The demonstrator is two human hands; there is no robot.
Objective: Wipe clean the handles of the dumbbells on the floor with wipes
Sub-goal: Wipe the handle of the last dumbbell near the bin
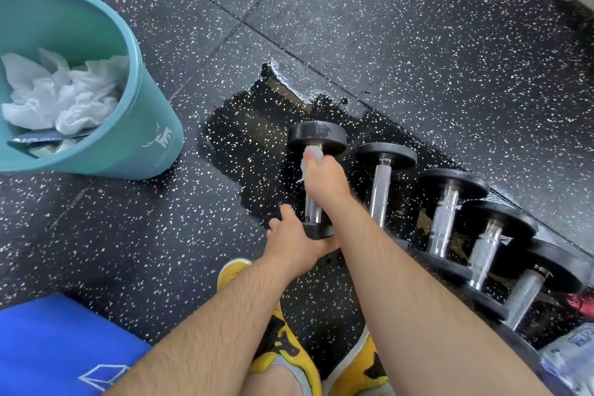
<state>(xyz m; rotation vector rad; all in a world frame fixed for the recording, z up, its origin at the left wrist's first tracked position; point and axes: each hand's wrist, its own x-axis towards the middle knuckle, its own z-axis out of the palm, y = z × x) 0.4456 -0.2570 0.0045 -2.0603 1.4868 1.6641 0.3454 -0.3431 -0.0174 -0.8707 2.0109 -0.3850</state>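
Note:
Several black dumbbells with chrome handles lie in a row on the speckled rubber floor. The leftmost dumbbell (316,137) is tilted up. My left hand (294,239) grips its near weight head from below. My right hand (323,175) is wrapped round the upper part of its handle with a white wipe (312,153) between fingers and metal; the bare lower handle (312,210) shows beneath. The neighbouring dumbbell (382,177) lies just right of my right wrist.
A teal bin (141,125) with crumpled used wipes stands at the left. A wet dark patch and torn floor spot (286,90) lie beyond the dumbbells. A wipes packet (575,354) sits at the lower right, a blue mat (54,341) at the lower left, my yellow shoes (289,350) below.

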